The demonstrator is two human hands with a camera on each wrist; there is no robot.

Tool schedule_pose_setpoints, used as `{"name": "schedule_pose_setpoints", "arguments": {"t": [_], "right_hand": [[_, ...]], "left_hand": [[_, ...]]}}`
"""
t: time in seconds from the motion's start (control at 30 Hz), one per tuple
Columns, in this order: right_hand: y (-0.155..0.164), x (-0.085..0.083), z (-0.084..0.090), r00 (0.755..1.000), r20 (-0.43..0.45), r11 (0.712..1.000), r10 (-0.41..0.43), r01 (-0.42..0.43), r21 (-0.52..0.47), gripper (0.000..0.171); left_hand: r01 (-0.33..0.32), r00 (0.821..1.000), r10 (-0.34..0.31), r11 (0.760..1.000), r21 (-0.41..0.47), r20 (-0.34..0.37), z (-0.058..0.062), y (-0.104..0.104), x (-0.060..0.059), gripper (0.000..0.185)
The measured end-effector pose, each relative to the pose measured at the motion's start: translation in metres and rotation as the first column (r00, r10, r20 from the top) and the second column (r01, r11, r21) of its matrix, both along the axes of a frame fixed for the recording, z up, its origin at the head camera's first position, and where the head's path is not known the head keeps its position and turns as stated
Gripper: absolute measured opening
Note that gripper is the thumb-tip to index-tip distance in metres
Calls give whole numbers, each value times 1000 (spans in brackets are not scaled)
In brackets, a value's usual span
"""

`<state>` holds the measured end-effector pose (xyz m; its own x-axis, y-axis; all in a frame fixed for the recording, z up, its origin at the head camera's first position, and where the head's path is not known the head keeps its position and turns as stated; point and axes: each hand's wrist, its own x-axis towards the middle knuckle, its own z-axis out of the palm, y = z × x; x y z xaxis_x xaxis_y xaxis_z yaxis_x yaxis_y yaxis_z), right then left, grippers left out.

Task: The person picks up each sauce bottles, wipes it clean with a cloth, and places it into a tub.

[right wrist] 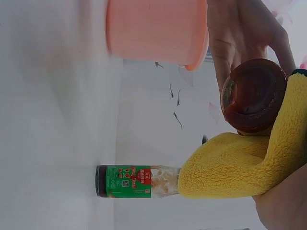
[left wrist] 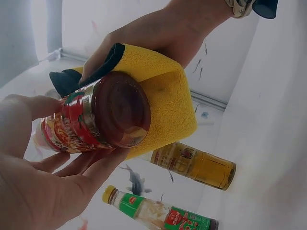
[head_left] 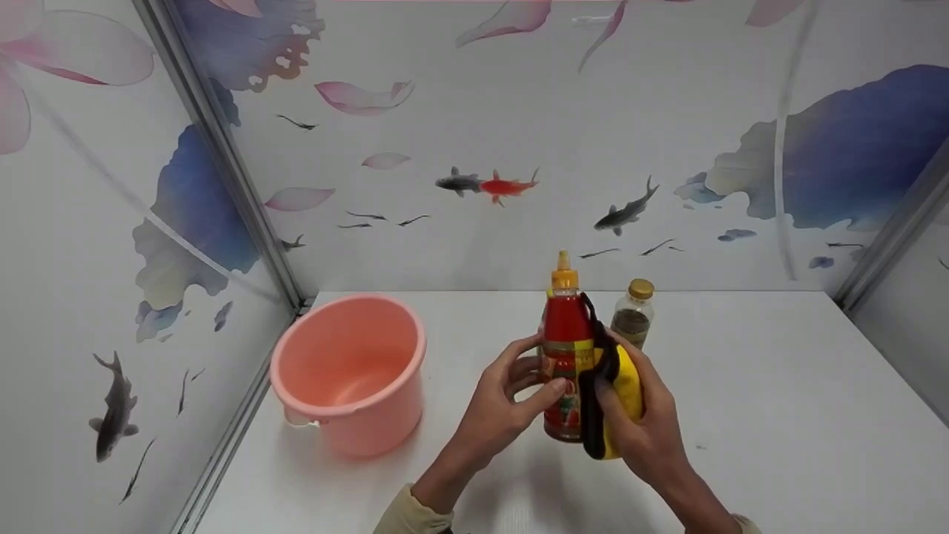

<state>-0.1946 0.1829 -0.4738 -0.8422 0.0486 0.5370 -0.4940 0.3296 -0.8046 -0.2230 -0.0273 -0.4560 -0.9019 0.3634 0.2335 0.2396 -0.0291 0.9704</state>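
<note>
Held up over the white table [head_left: 756, 400] is a squeeze bottle of red sauce [head_left: 567, 319] with an orange nozzle cap. My left hand [head_left: 493, 400] grips its label from the left, the thumb in front. In my right hand [head_left: 649, 419] a folded yellow cloth [head_left: 630, 374] with a dark edge is pressed against the bottle's right side. The left wrist view shows the sauce bottle's base [left wrist: 122, 110] facing the camera, tilted, with the cloth wrapped partly behind it. From the right wrist the cloth [right wrist: 230, 167] covers the side of the bottle below the other hand.
A pink bucket [head_left: 382, 423] stands to the left. Behind the hands are a gold-capped glass bottle [head_left: 634, 315] with a green label [right wrist: 127, 182] and an amber bottle [left wrist: 206, 170], mostly hidden in the head view. Printed panels [head_left: 482, 245] enclose the table's back and sides.
</note>
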Motion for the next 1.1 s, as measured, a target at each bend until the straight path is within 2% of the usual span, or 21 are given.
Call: {"name": "schedule_pose_setpoints", "arguments": {"t": [0.2,0.37,0.5,0.67,0.83,1.1], "right_hand": [[0,0,0,1000,-1,1000,13,-13,3,67],[1,-1,-2,1000,-13,1000,0,0,27,67],[1,-1,-2,999,-36,1000,-1,2,30,67],[2,-2,-2,999,-48,1000,5,-4,27,69],[2,-2,-1,999,-50,999,15,-14,29,68],[1,-1,0,999,-41,1000,12,-11,17,67]], "left_hand": [[7,1000,-6,999,-38,24,-1,1,2,61],[36,999,-34,996,-79,21,-1,1,4,57],[69,997,-64,993,-97,53,-3,1,3,58],[106,990,-97,991,-85,102,-5,0,1,61],[129,987,-121,989,-77,107,-5,-1,1,62],[121,986,-113,990,-67,120,-3,-1,0,62]]}}
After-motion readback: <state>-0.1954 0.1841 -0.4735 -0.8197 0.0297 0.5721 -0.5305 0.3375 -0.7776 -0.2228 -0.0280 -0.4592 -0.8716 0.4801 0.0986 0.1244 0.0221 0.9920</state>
